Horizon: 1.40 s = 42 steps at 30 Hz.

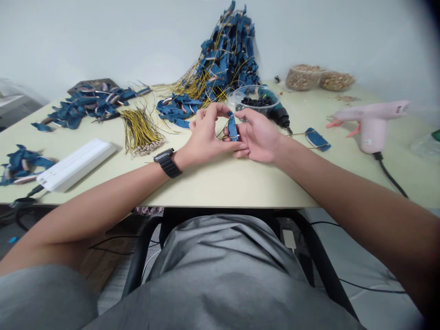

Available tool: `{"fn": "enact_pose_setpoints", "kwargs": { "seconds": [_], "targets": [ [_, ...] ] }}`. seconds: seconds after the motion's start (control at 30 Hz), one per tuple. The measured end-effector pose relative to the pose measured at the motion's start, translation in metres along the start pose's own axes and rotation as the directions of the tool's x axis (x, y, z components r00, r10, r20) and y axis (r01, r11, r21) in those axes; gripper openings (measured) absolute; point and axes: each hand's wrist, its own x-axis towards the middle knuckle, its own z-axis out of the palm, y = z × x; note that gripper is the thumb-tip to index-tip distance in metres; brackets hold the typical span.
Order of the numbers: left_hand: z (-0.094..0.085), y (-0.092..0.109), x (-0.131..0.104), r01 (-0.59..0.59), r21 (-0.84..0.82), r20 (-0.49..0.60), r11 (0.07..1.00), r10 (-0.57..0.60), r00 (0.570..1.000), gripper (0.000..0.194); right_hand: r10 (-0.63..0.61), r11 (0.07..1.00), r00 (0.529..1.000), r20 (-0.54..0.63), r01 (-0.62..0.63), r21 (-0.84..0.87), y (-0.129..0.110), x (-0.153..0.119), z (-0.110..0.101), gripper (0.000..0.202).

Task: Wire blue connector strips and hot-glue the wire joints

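At the middle of the desk (240,183), toward its near edge, the head view shows both bare hands brought together around one small wired blue piece (233,128). It stands roughly upright between them, with thin leads crossing close to the fingers. The left hand (202,135) makes a narrow pinch, index finger at the top of the piece and thumb reaching below it; the right hand (259,137) is half curled, palm partly turned up, its fingers closing on the right side. Blur hides exactly which fingertips bear the weight.

To the left lies a fanned bundle of yellow and black wires (139,130); beyond the hands rises a tall heap of similar blue pieces (230,57). On the right sit a clear tub (236,98) of small black parts (256,101), a teal and black power driver (279,115), a loose blue piece (316,140) and a pink glue gun (371,128).

A slack pinch could let so slim a piece twist or drop, and a tug on its fine leads might loosen a joint. The right forearm, close to the loose piece's wires, could snag them if swept sideways. Should the glue gun be hot, which cannot be told, its left-pointing nozzle might burn a straying arm.
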Motion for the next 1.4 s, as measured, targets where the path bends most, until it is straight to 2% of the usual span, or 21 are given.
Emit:
{"fn": "enact_pose_setpoints", "kwargs": {
  "seconds": [0.13,0.43,0.73,0.93,1.1,1.4],
  "targets": [
    [0.003,-0.002,0.000,0.002,-0.021,0.011,1.000,-0.002,1.000,0.106,0.015,1.000,1.000,-0.013,-0.015,-0.020,0.002,0.006,-0.003,0.052],
    [0.009,0.002,0.003,0.036,-0.039,-0.003,0.999,-0.036,0.999,0.109,0.014,0.999,1.000,-0.022,-0.013,0.031,0.004,0.006,0.000,0.046],
    [0.007,-0.001,0.001,-0.028,-0.017,-0.042,0.999,0.027,0.999,0.101,0.025,1.000,0.999,-0.041,-0.025,-0.009,0.005,0.009,0.000,0.050],
    [0.018,-0.017,0.007,-0.099,-0.077,-0.128,0.992,0.088,0.988,0.098,0.044,0.995,0.999,-0.020,-0.042,0.086,0.007,0.015,-0.004,0.044],
    [0.023,-0.027,0.008,-0.130,-0.086,-0.154,0.988,0.115,0.981,0.099,0.040,0.993,0.999,-0.005,-0.039,0.108,0.009,0.017,-0.007,0.045],
    [0.027,-0.026,0.005,-0.146,-0.056,-0.177,0.988,0.134,0.975,0.097,0.008,0.995,1.000,-0.011,-0.006,0.100,0.009,0.009,-0.002,0.039]
  ]
}}
